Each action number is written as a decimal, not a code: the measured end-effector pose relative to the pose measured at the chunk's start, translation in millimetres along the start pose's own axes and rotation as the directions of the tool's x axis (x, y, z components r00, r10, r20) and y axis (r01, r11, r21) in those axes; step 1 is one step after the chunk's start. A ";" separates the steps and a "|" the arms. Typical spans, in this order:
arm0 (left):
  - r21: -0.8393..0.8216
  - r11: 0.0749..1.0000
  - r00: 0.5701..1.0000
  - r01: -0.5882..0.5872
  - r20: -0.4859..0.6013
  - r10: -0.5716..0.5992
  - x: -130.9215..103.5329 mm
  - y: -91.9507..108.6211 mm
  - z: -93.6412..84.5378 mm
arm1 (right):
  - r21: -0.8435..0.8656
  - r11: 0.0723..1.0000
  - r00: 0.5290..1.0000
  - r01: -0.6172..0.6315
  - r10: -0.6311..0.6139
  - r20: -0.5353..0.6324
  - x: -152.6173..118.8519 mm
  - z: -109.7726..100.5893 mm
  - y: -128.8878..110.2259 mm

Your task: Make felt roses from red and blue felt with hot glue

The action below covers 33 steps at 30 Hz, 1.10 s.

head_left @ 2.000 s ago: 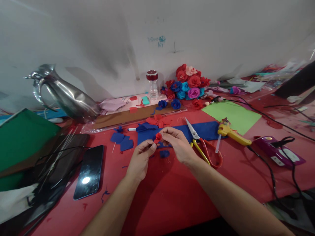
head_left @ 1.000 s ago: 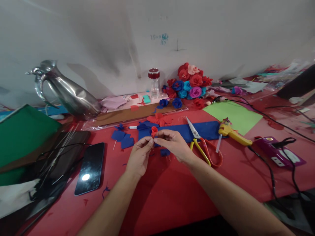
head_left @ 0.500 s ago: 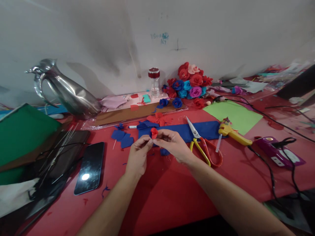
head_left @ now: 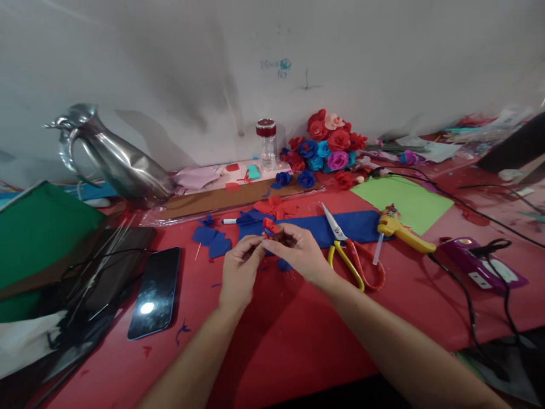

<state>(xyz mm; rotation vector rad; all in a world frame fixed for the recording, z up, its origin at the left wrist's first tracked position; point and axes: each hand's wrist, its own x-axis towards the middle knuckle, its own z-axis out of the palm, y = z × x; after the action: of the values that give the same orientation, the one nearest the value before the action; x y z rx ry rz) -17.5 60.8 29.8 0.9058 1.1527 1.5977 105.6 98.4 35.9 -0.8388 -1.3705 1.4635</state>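
A small red and blue paper flower is held upright between my two hands. My left hand pinches at its base, fingertips touching those of my right hand. My right hand grips the flower from the other side with thumb and forefinger. Behind them a blue paper strip runs across the red table. Scissors with yellow and red handles lie right of my right hand. Left of the flower are blue paper pieces and a white-bodied marker.
A yellow glue gun rests near green paper, with a purple power strip farther right. Finished paper flowers and a glass bottle stand at the back. A phone and metal jug are left.
The small flower has turned and shifted slightly right, showing more blue beneath the red. My fingers have moved slightly around its base.
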 end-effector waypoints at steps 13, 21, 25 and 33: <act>-0.180 0.982 0.998 0.061 0.026 -0.057 4.5 -6.3 -3.1 | -0.043 0.997 0.997 0.068 -0.067 0.026 -2.2 2.6 -3.3; -0.227 0.972 0.998 0.056 0.015 -0.054 7.4 -1.6 -1.5 | -0.036 0.997 0.972 0.070 -0.076 -0.221 -2.0 -2.4 -10.2; -0.262 0.963 0.998 0.059 -0.011 -0.065 10.2 -1.8 -4.6 | -0.083 0.996 0.957 0.026 -0.049 -0.284 4.1 -7.5 -2.6; -0.356 0.933 0.988 -0.051 -0.154 -0.004 15.8 4.9 -10.9 | -0.665 0.740 0.994 0.103 -0.095 0.047 3.6 -6.8 12.7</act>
<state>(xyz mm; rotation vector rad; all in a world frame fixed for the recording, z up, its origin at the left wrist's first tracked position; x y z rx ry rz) -33.5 72.4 32.0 0.5667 0.9083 1.8474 108.5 104.8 22.8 -1.1758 -1.9608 0.8688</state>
